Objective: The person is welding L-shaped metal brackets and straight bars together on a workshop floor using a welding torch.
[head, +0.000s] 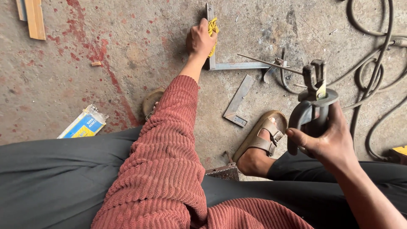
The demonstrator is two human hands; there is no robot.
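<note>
Stained concrete floor (127,55), left hand (199,40) gripping half-hidden steel angle (237,65), right hand (328,142) holding electrode holder (311,108)

A grey L-shaped steel angle (237,65) lies flat on the floor, a yellow cloth (213,29) pressed on its upright leg. The dark electrode holder (313,108) points a thin rod (267,62) at its corner.

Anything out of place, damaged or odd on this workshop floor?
Red stains are splashed across the concrete floor, like spilled paint. A loose flat metal offcut lies askew beside the sandalled foot, and cables lie tangled. Otherwise nothing stands out.
</note>
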